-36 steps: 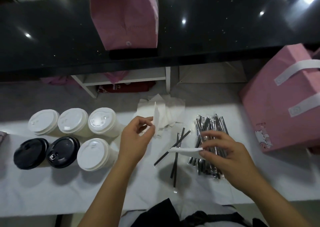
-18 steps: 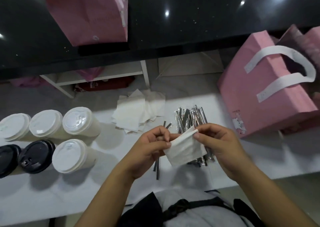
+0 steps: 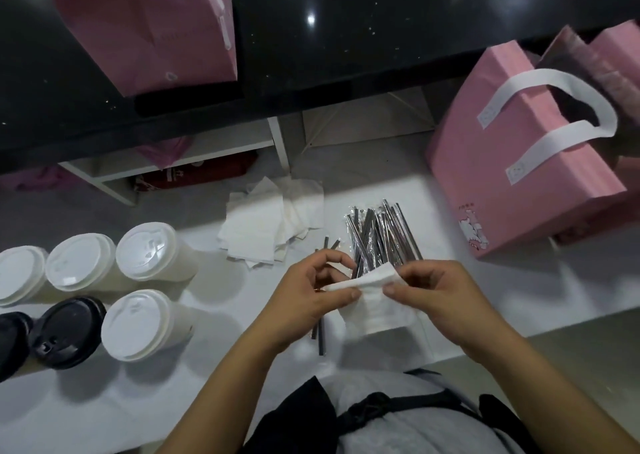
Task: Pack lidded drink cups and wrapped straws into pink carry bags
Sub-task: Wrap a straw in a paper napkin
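Both hands hold one white napkin (image 3: 379,310) over the white table (image 3: 485,294). My left hand (image 3: 311,298) pinches its left top edge and my right hand (image 3: 436,296) pinches the right top corner. Behind them lies a pile of wrapped straws (image 3: 379,235), with a few loose straws (image 3: 321,332) under my left hand. Several lidded cups stand at the left: white-lidded ones (image 3: 138,325) and black-lidded ones (image 3: 67,332). A pink carry bag (image 3: 519,176) with white handles lies on the table's right side.
A stack of white napkins (image 3: 266,225) lies behind the straws. Another pink bag (image 3: 145,28) stands on the black counter (image 3: 363,38) at the back. A white shelf frame (image 3: 194,156) shows below the counter.
My left hand came away from the napkin stack and joined my right hand on the one napkin. The napkin now hangs spread between both hands. The view shifted right.
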Motion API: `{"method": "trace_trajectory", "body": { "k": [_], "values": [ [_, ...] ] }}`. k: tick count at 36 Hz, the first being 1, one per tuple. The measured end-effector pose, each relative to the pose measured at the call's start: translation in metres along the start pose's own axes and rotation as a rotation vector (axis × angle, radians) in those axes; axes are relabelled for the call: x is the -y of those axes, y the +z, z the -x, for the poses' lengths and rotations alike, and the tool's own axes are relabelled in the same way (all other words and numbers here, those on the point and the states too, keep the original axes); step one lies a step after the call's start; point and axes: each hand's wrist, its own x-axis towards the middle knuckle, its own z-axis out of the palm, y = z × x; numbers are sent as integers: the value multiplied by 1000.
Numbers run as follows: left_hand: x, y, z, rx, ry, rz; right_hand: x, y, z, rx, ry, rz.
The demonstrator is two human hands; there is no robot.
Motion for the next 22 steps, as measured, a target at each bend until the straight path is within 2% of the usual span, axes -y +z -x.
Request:
{"method": "trace_trajectory", "body": {
  "k": [3, 6, 8, 10, 15, 22],
  "values": [
    [15, -14, -8, -86, -40, -160, -5, -1, 4, -128, -62, 84],
    [38, -30, -18, -277, -68, -611, -11, -6, 7, -334, -109, 223],
    [49, -38, -22, -313, -131, -763, -14, -8, 9, -399, -145, 337],
    [57, -40, -24, -294, -186, -830, -21, -7, 11, -389, -115, 402],
    [66, -27, -29, -260, -174, -992, -37, 4, 20, -276, 35, 518],
    [64, -30, -27, -245, -200, -898, -38, 11, 29, -260, 40, 505]
  ]
}}
